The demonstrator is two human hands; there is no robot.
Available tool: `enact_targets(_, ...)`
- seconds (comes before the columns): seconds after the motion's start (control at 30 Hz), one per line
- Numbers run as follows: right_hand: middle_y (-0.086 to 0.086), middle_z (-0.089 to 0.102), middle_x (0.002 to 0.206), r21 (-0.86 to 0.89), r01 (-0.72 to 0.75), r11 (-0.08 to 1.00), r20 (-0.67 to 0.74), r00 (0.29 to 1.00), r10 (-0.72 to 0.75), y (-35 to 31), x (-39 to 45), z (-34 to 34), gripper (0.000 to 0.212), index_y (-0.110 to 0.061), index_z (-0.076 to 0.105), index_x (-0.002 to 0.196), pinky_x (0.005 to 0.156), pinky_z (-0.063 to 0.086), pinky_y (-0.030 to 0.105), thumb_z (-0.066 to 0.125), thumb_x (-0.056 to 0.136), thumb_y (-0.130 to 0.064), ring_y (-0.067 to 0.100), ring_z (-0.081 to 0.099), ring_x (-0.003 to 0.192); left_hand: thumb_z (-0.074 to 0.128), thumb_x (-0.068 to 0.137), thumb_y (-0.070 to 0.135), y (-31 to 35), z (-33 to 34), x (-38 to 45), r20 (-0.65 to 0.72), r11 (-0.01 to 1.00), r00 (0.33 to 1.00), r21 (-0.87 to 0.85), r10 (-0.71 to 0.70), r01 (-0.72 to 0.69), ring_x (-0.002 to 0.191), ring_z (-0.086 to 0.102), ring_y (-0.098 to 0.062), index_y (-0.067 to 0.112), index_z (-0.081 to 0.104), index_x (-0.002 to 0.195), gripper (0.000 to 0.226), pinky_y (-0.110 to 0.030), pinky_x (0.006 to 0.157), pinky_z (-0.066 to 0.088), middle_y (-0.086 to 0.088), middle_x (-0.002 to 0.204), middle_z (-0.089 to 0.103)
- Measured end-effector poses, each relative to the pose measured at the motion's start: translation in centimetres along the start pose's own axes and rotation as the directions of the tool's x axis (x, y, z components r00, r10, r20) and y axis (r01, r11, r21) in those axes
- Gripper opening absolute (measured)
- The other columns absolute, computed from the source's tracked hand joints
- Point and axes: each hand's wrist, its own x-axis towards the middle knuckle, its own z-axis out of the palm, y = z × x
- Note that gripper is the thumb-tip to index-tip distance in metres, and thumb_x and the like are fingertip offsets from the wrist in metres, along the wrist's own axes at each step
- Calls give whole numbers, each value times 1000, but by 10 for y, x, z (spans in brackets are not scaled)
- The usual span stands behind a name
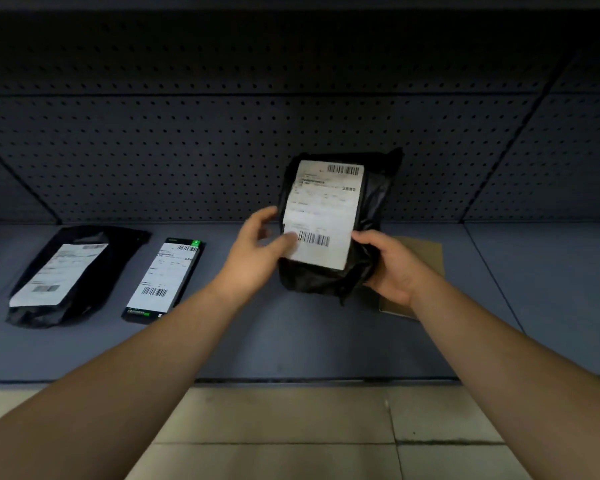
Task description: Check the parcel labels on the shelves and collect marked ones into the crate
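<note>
L hand [257, 252] & R hand [390, 268] hold black bag parcel [329, 223] upright above shelf [291, 341]; L thumb pinches label [323, 216] corner, R fingers curl round its side. Cardboard piece [426, 258] behind. Flat black bag [73, 275], slim box [165, 278] lie left. Pegboard [222, 150] at back.

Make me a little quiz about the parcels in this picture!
1. True or false: both hands hold the black bag parcel up off the shelf.
2. How many parcels lie flat to the left of the left hand?
3. What lies under the right hand: A) brown cardboard, B) a crate, C) scissors?

Key: 1 true. 2 two: the flat black bag and the slim box. 3 A.
</note>
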Motion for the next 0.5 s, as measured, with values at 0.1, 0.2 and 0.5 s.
enact_targets(0.1,11,68,123,8,-115,993,32,993,115,7,-3,-3,39,-11,63,127,93,51,37,48,93,-21,26,64,109,73,85,12,-9,-9,5,163,978,976,-125,-146,167,110,65,-19,16,54,124,43,-39,103,47,-3,117,69)
enact_targets(0.2,5,71,117,-73,-103,992,18,994,105,17,1,0,27,-16,67,117,92,52,36,49,97,-20,20,67,103,68,84,-4,-16,-7,9,102,966,978,-166,-184,199,102,69,-23,8,57,115,36,-42,101,50,-7,103,74)
enact_targets(0.5,4,65,120,-606,-108,788,-307,946,-106,59,22,-12,59,-15,53,135,85,54,38,77,81,-18,23,66,102,81,77,9,-64,6,17,-19,896,906,-162,-422,414,93,71,-25,3,57,110,41,-36,82,57,-12,105,72)
